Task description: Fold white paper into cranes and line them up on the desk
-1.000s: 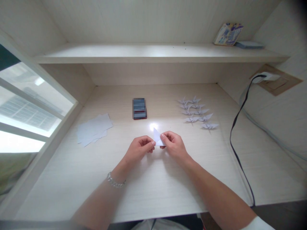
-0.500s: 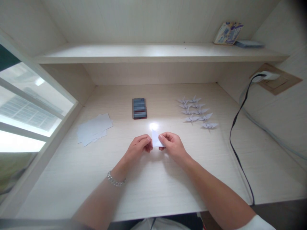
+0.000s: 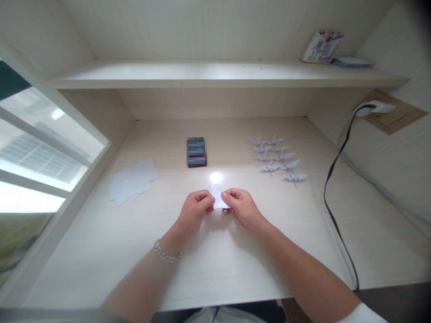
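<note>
A small folded piece of white paper [image 3: 218, 200] is held between my two hands, above the middle of the desk. My left hand [image 3: 198, 202] pinches its left edge between thumb and curled fingers. On the other side, my right hand [image 3: 240, 202] grips the right part, thumb on top and fingers underneath. The paper looks roughly triangular, with its tip pointing away from me. Several folded paper cranes [image 3: 278, 157] stand in rows at the right. Loose white sheets [image 3: 134, 181] lie overlapped at the left.
A dark, pixelated rectangular object [image 3: 196, 152] lies behind my hands. A black cord [image 3: 328, 202] runs from the wall outlet [image 3: 392, 112] down the desk's right side. The shelf [image 3: 188, 72] above holds a colourful packet [image 3: 322, 47]. A window [image 3: 43, 148] is at the left.
My left fingers have closed onto the paper's left edge. The paper's outline has gone from a near-rectangle to a more slanted, triangular form. My right hand keeps its hold.
</note>
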`<state>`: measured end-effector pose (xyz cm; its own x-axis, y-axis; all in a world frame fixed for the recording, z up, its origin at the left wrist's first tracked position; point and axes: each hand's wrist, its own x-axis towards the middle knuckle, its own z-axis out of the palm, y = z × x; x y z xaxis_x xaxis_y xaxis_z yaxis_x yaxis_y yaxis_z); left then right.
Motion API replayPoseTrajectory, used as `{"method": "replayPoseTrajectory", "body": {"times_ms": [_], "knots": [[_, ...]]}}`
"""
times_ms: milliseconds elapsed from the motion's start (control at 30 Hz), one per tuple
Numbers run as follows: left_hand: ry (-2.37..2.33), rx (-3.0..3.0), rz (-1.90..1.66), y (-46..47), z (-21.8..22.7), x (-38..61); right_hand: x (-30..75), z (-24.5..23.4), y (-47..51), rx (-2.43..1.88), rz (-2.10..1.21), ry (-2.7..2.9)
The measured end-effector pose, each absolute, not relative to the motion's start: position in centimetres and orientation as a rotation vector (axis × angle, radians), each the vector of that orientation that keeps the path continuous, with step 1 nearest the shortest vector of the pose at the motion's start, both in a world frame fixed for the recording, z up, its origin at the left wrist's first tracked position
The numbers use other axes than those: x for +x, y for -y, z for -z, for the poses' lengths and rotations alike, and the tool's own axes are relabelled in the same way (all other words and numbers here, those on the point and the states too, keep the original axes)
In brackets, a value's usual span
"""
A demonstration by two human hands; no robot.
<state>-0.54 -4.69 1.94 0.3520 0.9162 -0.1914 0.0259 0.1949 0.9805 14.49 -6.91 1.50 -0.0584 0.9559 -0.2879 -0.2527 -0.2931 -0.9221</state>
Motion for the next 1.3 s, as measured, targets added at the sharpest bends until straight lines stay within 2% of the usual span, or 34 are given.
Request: {"method": "replayPoseTrajectory", "body": {"times_ms": [967, 1300], "knots": [[-1.073, 1.419, -0.721, 4.5, -1.9, -1.0, 14.3, -2.5, 7.6, -1.241, -1.485, 1.111], [-1.108, 1.341, -0.803, 4.4, -1.9, -1.1, 14.2, -2.8, 7.9, -1.225, -1.501, 1.142]]}}
